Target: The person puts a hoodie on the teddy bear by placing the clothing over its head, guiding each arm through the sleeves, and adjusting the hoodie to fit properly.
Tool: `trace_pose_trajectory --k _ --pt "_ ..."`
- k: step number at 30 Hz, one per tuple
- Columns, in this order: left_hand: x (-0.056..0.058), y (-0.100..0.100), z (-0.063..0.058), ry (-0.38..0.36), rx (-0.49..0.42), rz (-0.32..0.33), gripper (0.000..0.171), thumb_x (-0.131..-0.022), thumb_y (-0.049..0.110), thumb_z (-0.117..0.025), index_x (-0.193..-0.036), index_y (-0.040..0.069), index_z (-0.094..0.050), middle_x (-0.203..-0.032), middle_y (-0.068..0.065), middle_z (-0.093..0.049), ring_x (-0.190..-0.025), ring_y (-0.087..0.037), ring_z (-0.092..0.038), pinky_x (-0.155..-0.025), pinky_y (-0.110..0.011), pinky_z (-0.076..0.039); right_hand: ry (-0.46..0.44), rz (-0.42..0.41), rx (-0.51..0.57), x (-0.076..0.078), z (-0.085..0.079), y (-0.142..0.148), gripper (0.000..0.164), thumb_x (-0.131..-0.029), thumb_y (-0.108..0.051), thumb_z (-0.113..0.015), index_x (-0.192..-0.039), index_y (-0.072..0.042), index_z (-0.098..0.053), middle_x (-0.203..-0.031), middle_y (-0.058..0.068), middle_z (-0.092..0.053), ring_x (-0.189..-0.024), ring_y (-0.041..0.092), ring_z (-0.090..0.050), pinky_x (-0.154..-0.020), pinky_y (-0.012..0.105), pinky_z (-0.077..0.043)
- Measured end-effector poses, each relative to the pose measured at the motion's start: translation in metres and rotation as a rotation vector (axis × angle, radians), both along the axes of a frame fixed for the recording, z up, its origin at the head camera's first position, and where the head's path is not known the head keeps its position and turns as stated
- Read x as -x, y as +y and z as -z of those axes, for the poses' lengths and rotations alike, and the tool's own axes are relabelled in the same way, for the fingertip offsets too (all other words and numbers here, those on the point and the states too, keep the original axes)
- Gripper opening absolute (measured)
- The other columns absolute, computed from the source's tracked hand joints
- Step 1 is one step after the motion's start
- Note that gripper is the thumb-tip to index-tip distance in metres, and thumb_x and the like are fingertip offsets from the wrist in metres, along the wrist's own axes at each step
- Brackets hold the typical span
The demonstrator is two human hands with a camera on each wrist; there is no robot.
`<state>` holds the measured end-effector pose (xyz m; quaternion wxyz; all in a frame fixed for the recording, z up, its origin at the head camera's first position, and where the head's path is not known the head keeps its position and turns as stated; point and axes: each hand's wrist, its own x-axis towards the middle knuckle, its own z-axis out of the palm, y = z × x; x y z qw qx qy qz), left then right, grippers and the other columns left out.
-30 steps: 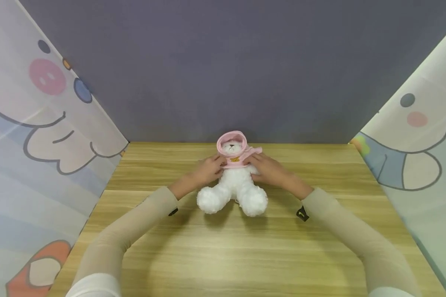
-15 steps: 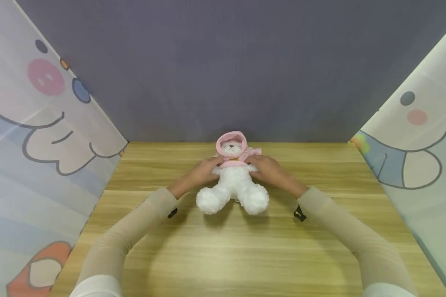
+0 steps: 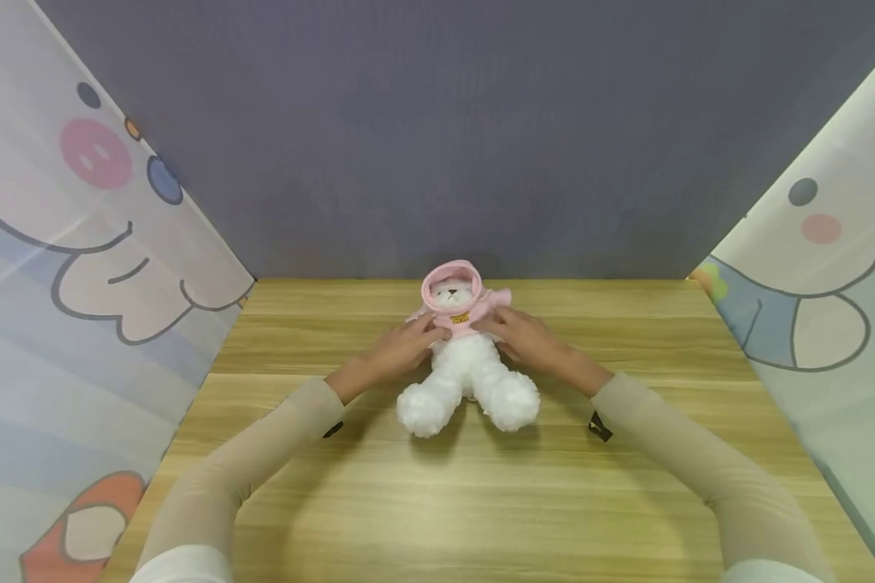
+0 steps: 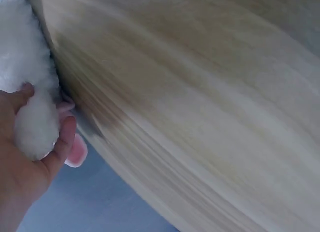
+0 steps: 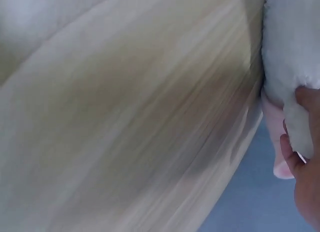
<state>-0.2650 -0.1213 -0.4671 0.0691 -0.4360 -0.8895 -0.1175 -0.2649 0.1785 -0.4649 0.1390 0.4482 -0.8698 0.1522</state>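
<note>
A white fluffy teddy bear (image 3: 470, 364) lies on its back with its feet toward me. A pink top (image 3: 445, 322) is bunched on its chest, the collar framing its muzzle. My left hand (image 3: 401, 346) grips its side at the top's hem. In the left wrist view, the thumb and fingers close round a furry white arm (image 4: 37, 129), a pink sleeve (image 4: 76, 152) hanging beyond. On the opposite side my right hand (image 3: 532, 340) holds the bear likewise. The right wrist view has the other arm (image 5: 299, 129) between thumb and fingers, beside a pink sleeve (image 5: 273, 124).
The bear lies near the back edge of a wood-grain table (image 3: 437, 502). A dark grey panel (image 3: 467, 138) rises behind it. Cartoon-printed curtains (image 3: 153, 267) flank the table on the left and right.
The bear has shifted slightly toward me and to the right at its feet. The fingers have moved on the pink top, and its hem now sits a little lower.
</note>
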Motion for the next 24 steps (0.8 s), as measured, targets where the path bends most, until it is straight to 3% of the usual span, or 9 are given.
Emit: trace_pose_trajectory --k 3,6,8,10,12,15,20,24 --pt "0.002 -0.003 0.0 -0.087 -0.041 0.024 0.044 -0.094 0.008 -0.071 -0.134 0.019 -0.055 -0.136 -0.011 -0.048 -0.109 -0.026 -0.061 -0.077 -0.037 -0.057 -0.077 -0.046 -0.007 0.004 -0.005 0.006 0.048 -0.093 -0.007 -0.072 -0.139 -0.013 -0.06 -0.123 0.019 -0.059 -0.103 0.034 -0.063 -0.086 0.048 -0.056" --pt "0.007 -0.008 -0.006 -0.278 -0.164 0.034 0.037 -0.096 0.013 -0.07 -0.13 0.014 -0.056 -0.134 -0.011 -0.051 -0.117 -0.027 -0.059 -0.093 -0.042 -0.054 -0.141 -0.039 0.02 0.01 -0.018 0.012 0.038 -0.096 -0.016 -0.069 -0.133 -0.009 -0.064 -0.13 0.019 -0.061 -0.119 0.038 -0.059 -0.102 0.054 -0.047" --pt "0.012 -0.013 -0.012 -0.406 -0.288 -0.01 0.029 -0.097 0.015 -0.068 -0.125 0.01 -0.06 -0.129 -0.011 -0.058 -0.116 -0.028 -0.06 -0.097 -0.043 -0.052 -0.149 0.015 0.063 0.014 -0.028 0.014 0.031 -0.097 -0.018 -0.068 -0.125 -0.006 -0.068 -0.129 0.017 -0.065 -0.123 0.039 -0.057 -0.105 0.056 -0.044" --pt "0.019 -0.018 -0.017 -0.487 -0.418 -0.099 0.022 -0.098 0.015 -0.066 -0.118 0.006 -0.063 -0.12 -0.012 -0.063 -0.111 -0.029 -0.063 -0.093 -0.043 -0.054 -0.143 0.092 0.11 0.019 -0.037 0.015 0.025 -0.097 -0.017 -0.067 -0.118 -0.003 -0.07 -0.121 0.016 -0.068 -0.118 0.038 -0.059 -0.103 0.055 -0.046" --pt "0.027 -0.021 -0.021 -0.493 -0.484 -0.194 0.018 -0.099 0.016 -0.065 -0.112 0.004 -0.065 -0.113 -0.013 -0.066 -0.104 -0.029 -0.065 -0.087 -0.042 -0.056 -0.14 0.171 0.122 0.023 -0.044 0.013 0.024 -0.097 -0.014 -0.067 -0.117 -0.001 -0.07 -0.117 0.016 -0.069 -0.113 0.038 -0.061 -0.098 0.053 -0.048" --pt "0.036 -0.021 -0.025 -0.463 -0.436 -0.298 0.024 -0.097 0.021 -0.066 -0.113 0.004 -0.064 -0.11 -0.012 -0.066 -0.099 -0.027 -0.065 -0.08 -0.038 -0.056 -0.182 0.237 0.089 0.027 -0.05 0.005 0.03 -0.096 -0.014 -0.067 -0.122 0.002 -0.067 -0.119 0.018 -0.068 -0.112 0.039 -0.06 -0.098 0.053 -0.049" --pt "0.049 -0.008 -0.024 -0.448 -0.326 -0.246 0.032 -0.093 0.025 -0.071 -0.112 0.001 -0.062 -0.099 -0.011 -0.066 -0.086 -0.023 -0.064 -0.073 -0.033 -0.054 -0.266 0.237 -0.004 0.035 -0.051 -0.014 0.038 -0.096 -0.017 -0.065 -0.129 0.003 -0.063 -0.122 0.019 -0.068 -0.11 0.036 -0.063 -0.097 0.048 -0.05" --pt "0.055 0.002 -0.019 -0.409 -0.332 -0.217 0.024 -0.093 0.022 -0.072 -0.105 0.003 -0.062 -0.086 -0.007 -0.061 -0.076 -0.018 -0.057 -0.066 -0.03 -0.049 -0.277 0.234 -0.026 0.038 -0.053 -0.022 0.032 -0.092 -0.011 -0.066 -0.121 0.002 -0.064 -0.104 0.016 -0.071 -0.085 0.027 -0.066 -0.077 0.042 -0.056"
